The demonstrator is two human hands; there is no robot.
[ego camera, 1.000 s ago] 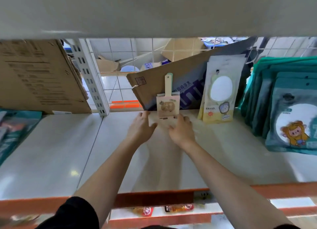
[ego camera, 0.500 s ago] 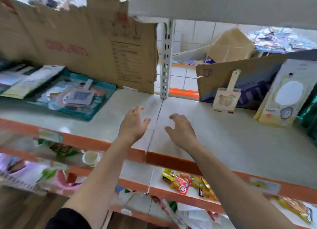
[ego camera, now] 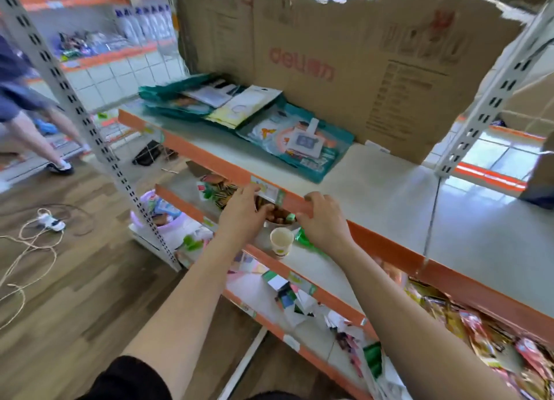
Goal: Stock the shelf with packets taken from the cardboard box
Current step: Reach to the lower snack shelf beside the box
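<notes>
Head view: stocking partly done, by the look of it. Flat teal plastic packets (ego camera: 296, 143) and a pale yellow packet (ego camera: 243, 108) already down in a loose overlapping heap towards the left back corner of the grey shelf (ego camera: 389, 196) with the orange front lip. Wide bare stretch of shelf to the right of the heap, so probably a good deal left to fetch and set out. Just behind the heap, along the shelf's back edge, a tall brown cardboard box (ego camera: 344, 64) with a ragged torn top. No view inside it, so cannot tell how many packets are left.

At the orange front edge, side by side with a small gap between, the left hand (ego camera: 239, 212) and the right hand (ego camera: 325, 220). Both empty, fingers loosely curled, nothing pinched or held. Right fingertips at the lip itself, touching or just over it, cannot tell which. Left hand just in front of and below the lip.

Teal plastic packets well apart from both hands, back and leftward across the shelf. Brown cardboard box farther still, at the back edge.
</notes>
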